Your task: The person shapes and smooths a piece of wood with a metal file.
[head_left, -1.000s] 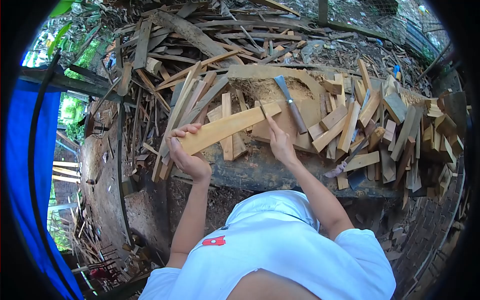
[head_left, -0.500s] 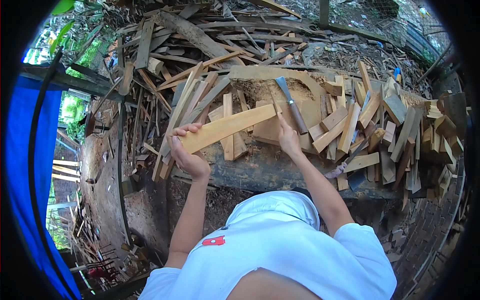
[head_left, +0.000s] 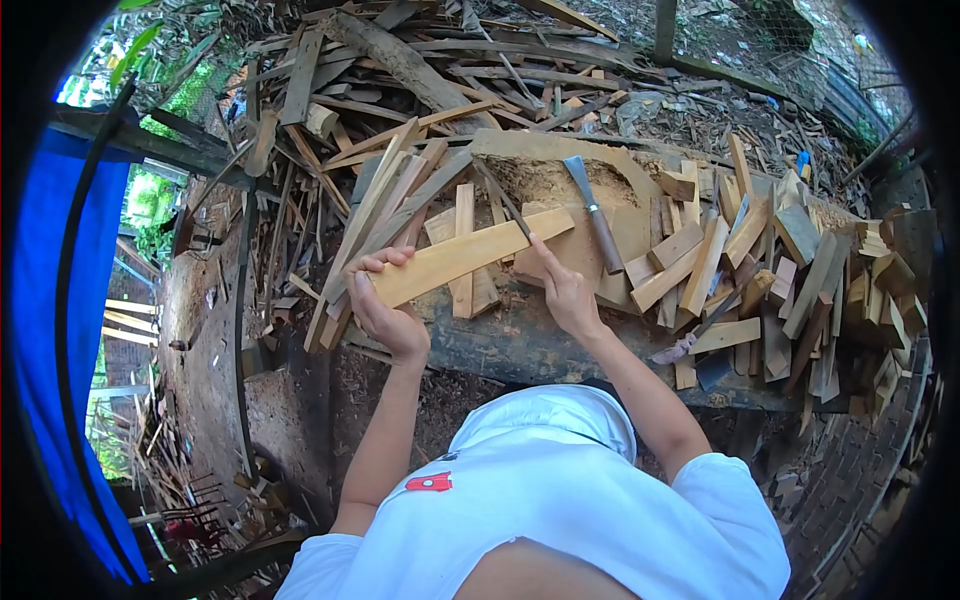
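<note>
My left hand [head_left: 388, 308] is wrapped around the near left end of a pale, tapered wooden board [head_left: 465, 258], which slants up to the right. My right hand [head_left: 570, 298] grips a long, narrow, dark blade-like tool [head_left: 510, 205], index finger stretched along it. Its handle is hidden in the fist. The tool crosses the board close to its narrow right end. Just beyond the right hand, a chisel [head_left: 590, 210] with a broad bluish blade and brown handle lies on a large hollowed wooden block [head_left: 625, 235].
Many offcuts [head_left: 705, 265] are heaped on the right of the dark workbench [head_left: 470, 340]. Long strips [head_left: 375, 225] lean at its left. A scrap-wood pile [head_left: 420, 75] lies behind. A blue tarp [head_left: 65, 330] hangs at far left.
My right hand and the dark tool have moved left along the board, away from its narrow tip. More of the blade shows now. My left hand keeps its hold.
</note>
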Action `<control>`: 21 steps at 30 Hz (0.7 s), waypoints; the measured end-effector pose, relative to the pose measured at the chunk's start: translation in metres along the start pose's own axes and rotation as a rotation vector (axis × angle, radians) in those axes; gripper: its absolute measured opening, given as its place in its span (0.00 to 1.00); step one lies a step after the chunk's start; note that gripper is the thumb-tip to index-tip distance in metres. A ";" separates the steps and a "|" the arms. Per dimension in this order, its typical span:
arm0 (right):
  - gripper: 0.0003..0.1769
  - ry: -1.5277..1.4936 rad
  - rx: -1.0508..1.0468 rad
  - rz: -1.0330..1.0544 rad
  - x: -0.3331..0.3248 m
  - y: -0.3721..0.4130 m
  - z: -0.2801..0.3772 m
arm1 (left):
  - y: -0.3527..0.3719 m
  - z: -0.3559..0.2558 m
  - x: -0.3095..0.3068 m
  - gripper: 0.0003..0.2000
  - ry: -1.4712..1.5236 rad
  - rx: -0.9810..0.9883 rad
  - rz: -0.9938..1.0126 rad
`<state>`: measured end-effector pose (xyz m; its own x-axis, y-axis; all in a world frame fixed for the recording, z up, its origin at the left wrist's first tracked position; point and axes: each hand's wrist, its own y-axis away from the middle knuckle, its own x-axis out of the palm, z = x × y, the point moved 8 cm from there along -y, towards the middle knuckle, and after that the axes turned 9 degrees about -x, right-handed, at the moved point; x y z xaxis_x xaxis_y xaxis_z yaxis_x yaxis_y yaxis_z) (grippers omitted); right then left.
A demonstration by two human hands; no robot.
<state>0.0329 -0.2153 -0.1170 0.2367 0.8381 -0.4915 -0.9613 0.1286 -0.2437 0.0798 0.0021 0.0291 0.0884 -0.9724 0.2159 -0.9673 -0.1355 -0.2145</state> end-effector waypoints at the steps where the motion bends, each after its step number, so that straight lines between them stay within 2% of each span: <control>1: 0.31 0.026 0.021 0.007 -0.002 0.000 -0.001 | 0.001 0.001 0.000 0.11 0.000 0.001 0.001; 5: 0.32 -0.121 -0.083 0.053 0.008 0.001 0.065 | 0.003 -0.002 0.009 0.11 -0.007 0.011 0.007; 7: 0.33 -0.153 -0.209 0.019 0.003 -0.002 0.091 | 0.003 -0.004 0.012 0.12 -0.034 0.011 0.004; 8: 0.32 -0.094 -0.161 0.116 0.002 0.000 0.083 | 0.004 -0.004 0.011 0.12 -0.032 0.012 0.002; 11: 0.32 -0.080 -0.101 0.069 0.002 0.004 0.041 | 0.003 -0.002 0.005 0.12 -0.012 0.015 0.007; 13: 0.33 -0.069 -0.112 0.040 -0.002 0.002 0.042 | 0.001 0.003 -0.004 0.12 0.018 -0.005 -0.041; 16: 0.33 -0.127 -0.001 0.148 0.005 0.002 0.067 | 0.003 0.002 -0.001 0.11 -0.001 -0.003 -0.040; 18: 0.32 -0.121 -0.124 0.199 0.002 0.002 0.106 | 0.006 0.002 0.004 0.11 -0.013 -0.018 -0.041; 21: 0.31 -0.162 -0.057 0.097 0.005 0.005 0.060 | 0.004 0.000 0.004 0.11 -0.007 -0.010 -0.026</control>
<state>0.0206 -0.1789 -0.0702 0.1129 0.9200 -0.3752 -0.9679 0.0165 -0.2508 0.0764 -0.0023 0.0286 0.1151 -0.9698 0.2148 -0.9669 -0.1590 -0.1995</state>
